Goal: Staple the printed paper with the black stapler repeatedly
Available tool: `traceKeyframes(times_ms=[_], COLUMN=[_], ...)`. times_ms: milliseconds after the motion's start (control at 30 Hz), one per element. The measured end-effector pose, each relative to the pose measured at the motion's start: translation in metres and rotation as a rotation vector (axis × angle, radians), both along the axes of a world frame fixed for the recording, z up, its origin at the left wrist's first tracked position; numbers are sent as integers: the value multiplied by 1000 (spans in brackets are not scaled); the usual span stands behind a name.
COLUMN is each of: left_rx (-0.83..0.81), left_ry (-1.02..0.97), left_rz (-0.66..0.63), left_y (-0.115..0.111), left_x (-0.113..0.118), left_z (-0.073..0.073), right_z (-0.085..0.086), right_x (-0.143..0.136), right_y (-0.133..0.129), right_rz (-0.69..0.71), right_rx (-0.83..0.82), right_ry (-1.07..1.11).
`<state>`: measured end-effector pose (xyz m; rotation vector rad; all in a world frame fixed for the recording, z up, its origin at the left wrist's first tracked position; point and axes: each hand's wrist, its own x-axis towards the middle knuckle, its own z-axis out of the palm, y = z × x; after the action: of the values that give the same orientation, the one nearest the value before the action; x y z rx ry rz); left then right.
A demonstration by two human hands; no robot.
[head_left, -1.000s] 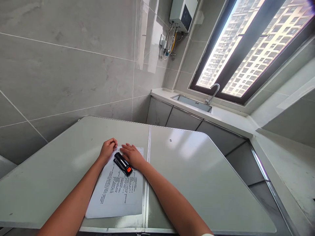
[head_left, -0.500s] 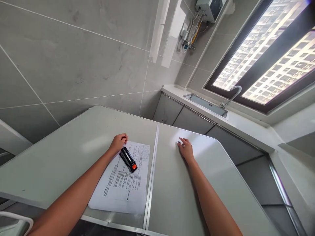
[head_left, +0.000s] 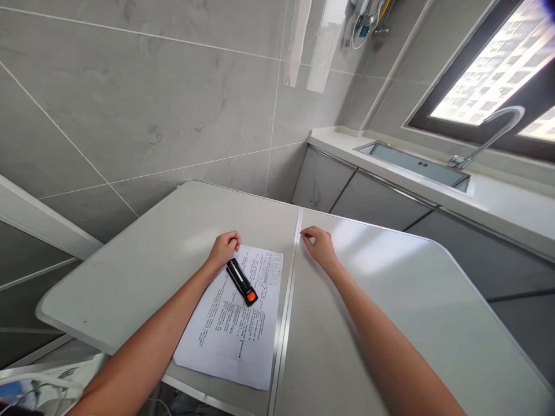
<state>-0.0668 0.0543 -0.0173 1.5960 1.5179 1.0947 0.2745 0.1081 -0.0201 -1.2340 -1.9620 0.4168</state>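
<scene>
A black stapler (head_left: 242, 281) with an orange end lies slantwise on a stack of printed paper sheets (head_left: 217, 358), left of the table's metal seam. My left hand (head_left: 225, 245) is curled into a fist at the sheets' upper left corner, just above the stapler, with no object showing in it. Beside the seam, right of the sheets, my right hand (head_left: 319, 244) has its thumb and fingers pinched together. Whatever lies between these fingertips, if anything, is too small to make out.
The pale folding table (head_left: 368, 323) has a metal strip (head_left: 284, 335) down its middle. Behind it runs a counter with a sink (head_left: 416, 164) and a curved faucet (head_left: 494, 136), below a window. A grey tiled wall (head_left: 173, 104) rises at the back left.
My right hand has moved left to the table's seam and its fingers have closed to a pinch. My left hand stays by the sheets. The whole view has shifted with my head.
</scene>
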Motion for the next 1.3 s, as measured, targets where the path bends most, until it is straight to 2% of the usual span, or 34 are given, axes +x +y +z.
traceKeyframes(times_ms=[133,233,433,567,667,767,833,900,1000,1067,1200,1300], left_rx=[3,-10,-15,88,76,18,-12,-26,-7,22,43,38], left_ry=[5,45,146,229,349,441,462,464,447,424,373,353], left_rz=[0,-7,-17,-43,-79,-132,-151,-157,-157,-156,-157,-157], left_y=[0,-1,-3,-5,-6,-8,-8,-8,-7,-8,-10,-12], left_x=[1,2,4,6,9,11,11,11,11,10,11,12], left_z=[2,2,1,3,4,6,8,8,9,10,12,13], right_z=[7,4,-3,1,7,13,16,16,16,18,24,23], right_x=[-82,-118,-133,-136,-131,-113,-95,-77,-60,-59,-73,-85], right_y=[10,21,34,38,34,17,-3,-30,-70,-93,-127,-146], right_rz=[253,301,387,397,388,259,115,29,13,7,9,39], right_rx=[-44,-72,-69,-112,-131,-135,-192,-285,-365,-379,-482,-544], right_ry=[1,-27,-84,-62,7,85,74,22,-48,-56,68,167])
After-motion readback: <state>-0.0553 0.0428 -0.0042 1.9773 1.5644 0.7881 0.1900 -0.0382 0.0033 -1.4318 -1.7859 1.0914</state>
